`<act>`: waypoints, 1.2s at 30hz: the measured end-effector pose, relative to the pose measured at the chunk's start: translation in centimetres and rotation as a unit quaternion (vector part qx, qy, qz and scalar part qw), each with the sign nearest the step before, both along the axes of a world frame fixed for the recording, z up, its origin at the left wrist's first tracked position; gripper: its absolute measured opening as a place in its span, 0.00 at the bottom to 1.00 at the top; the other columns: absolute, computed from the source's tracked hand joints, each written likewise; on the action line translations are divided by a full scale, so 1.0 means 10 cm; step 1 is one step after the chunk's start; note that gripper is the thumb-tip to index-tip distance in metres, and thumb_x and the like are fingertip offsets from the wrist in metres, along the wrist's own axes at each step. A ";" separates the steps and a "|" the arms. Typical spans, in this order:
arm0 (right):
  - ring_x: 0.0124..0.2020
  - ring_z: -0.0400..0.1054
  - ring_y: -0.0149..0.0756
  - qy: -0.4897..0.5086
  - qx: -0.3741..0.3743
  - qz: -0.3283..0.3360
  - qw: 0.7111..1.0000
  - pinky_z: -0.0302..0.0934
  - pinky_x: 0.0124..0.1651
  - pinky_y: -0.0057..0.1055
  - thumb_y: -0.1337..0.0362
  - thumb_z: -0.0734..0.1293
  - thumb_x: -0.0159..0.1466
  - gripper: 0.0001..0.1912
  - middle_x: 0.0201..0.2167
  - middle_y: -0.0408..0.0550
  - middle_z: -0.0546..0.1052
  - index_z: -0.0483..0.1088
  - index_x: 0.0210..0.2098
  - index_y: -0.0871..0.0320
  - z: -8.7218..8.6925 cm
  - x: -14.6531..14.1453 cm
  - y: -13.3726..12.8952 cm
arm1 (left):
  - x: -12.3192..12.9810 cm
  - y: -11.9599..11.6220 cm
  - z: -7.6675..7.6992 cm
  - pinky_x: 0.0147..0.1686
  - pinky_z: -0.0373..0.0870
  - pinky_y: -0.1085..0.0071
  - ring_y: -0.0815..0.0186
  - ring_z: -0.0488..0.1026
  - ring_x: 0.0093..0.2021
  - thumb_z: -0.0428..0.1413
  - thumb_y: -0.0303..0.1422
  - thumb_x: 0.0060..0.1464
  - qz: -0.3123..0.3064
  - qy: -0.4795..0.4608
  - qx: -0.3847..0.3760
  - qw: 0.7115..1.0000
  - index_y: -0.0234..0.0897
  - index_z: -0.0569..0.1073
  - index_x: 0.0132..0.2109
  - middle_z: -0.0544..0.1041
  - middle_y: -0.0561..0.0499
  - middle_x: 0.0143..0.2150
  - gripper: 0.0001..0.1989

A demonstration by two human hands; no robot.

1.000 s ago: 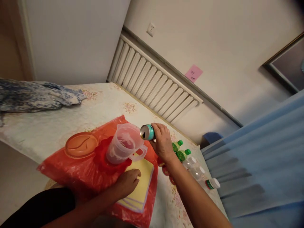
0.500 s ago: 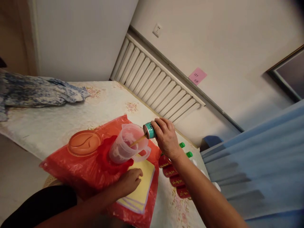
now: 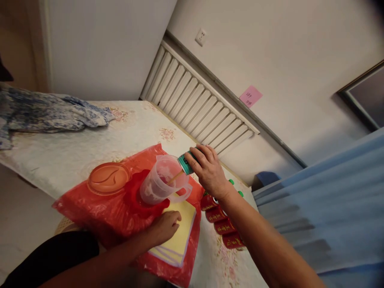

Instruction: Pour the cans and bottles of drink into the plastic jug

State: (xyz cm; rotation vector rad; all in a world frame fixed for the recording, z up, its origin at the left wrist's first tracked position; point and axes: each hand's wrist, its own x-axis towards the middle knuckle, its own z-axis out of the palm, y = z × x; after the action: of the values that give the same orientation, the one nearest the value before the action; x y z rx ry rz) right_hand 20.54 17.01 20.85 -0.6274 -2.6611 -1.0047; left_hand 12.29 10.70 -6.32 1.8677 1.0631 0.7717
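Note:
My right hand (image 3: 211, 172) is wrapped round a green can (image 3: 186, 163), tilted above a clear plastic jug (image 3: 154, 186). A thin brownish stream (image 3: 176, 177) runs from the can into the jug. The jug stands on a red scalloped piece (image 3: 135, 202), its handle pointing toward my right arm. Fingers curled, my left hand (image 3: 166, 228) rests on a stack of yellow sheets (image 3: 180, 240) beside the jug, and I see nothing in it. Under all this lies a red plastic bag (image 3: 87, 212).
An orange round lid (image 3: 108, 178) lies on the bag left of the jug. Several red cans (image 3: 224, 227) and green-capped bottles (image 3: 240, 193) stand right of my right forearm. Patterned cloth (image 3: 57, 114) lies on the table (image 3: 141, 124) at left. A radiator (image 3: 195, 92) and a blue curtain (image 3: 330, 208) border it.
The can is tipped further and my right hand has shifted slightly up and left with it. Liquid keeps running into the jug. My left hand stays in place.

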 end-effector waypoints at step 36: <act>0.38 0.72 0.40 0.533 -0.529 -0.124 0.649 0.67 0.44 0.36 0.58 0.77 0.44 0.26 0.37 0.46 0.80 0.75 0.42 0.58 -1.15 0.06 1.02 | -0.06 -0.17 0.17 0.41 0.66 0.68 0.62 0.72 0.40 0.53 0.27 0.49 -0.012 -0.017 -0.067 0.998 0.40 0.76 0.44 0.79 0.50 0.38 0.15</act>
State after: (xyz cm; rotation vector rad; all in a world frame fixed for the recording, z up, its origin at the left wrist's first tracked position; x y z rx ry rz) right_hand 21.19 27.24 9.33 -1.2489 -1.7247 0.9036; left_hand 11.71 8.98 -4.60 1.7447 1.0441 0.6998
